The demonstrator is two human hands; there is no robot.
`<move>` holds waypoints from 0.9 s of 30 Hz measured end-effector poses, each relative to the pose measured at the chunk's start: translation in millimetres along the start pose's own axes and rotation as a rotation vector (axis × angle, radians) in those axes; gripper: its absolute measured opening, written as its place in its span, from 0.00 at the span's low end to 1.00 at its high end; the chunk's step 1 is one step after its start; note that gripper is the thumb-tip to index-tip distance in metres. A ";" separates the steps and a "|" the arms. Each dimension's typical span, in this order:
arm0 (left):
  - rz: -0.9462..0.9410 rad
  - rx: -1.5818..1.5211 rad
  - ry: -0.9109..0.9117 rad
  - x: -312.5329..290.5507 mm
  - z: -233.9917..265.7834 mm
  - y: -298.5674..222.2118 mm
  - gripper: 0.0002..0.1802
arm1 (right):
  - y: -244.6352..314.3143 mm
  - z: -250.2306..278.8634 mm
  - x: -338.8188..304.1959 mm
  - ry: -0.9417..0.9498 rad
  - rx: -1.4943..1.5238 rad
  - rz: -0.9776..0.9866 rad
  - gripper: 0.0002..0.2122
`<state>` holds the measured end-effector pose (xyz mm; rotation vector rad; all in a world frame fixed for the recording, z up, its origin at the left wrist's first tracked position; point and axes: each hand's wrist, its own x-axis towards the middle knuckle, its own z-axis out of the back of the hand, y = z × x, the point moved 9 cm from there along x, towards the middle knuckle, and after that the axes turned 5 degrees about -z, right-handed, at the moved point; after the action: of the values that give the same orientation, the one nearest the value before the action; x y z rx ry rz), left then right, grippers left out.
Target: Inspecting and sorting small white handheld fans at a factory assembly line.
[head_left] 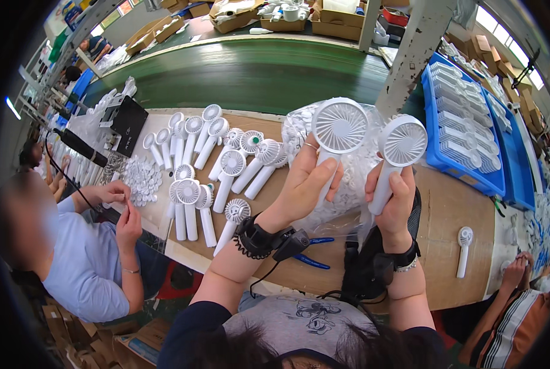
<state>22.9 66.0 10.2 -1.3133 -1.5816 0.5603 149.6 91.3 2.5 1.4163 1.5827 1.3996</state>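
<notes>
Two white handheld fans held up for inspection.
Left hand grips one fan; right hand, at three o'clock, clasps the other fan.

Bright, even daylight from upper-right windows; soft shadows, sharp centre, fisheye bending and dark corners.

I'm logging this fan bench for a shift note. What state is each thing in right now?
Left hand: gripping a white handheld fan, held upright.
Right hand: gripping a second white fan, upright.
Fans on the table: lying flat, bunched together.
Lone fan: lying flat, apart.
Clear bag: full of white parts.
Blue tray: filled with white pieces.
Blue-handled pliers: lying on the table.
</notes>
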 end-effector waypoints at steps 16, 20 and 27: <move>-0.028 0.055 -0.017 0.7 7.4 0.0 0.20 | -9.7 3.3 -0.9 -0.035 0.040 0.017 0.22; -0.035 -0.030 -0.009 -2.1 12.4 -3.0 0.21 | -13.8 -2.5 0.6 -0.028 -0.021 0.031 0.22; -0.072 -0.084 -0.006 3.9 13.7 0.0 0.21 | -17.9 -0.7 3.2 -0.047 -0.049 0.012 0.23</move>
<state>11.1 72.6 5.9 -1.3123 -1.6656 0.4583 142.4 96.2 -13.4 1.4216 1.5027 1.3919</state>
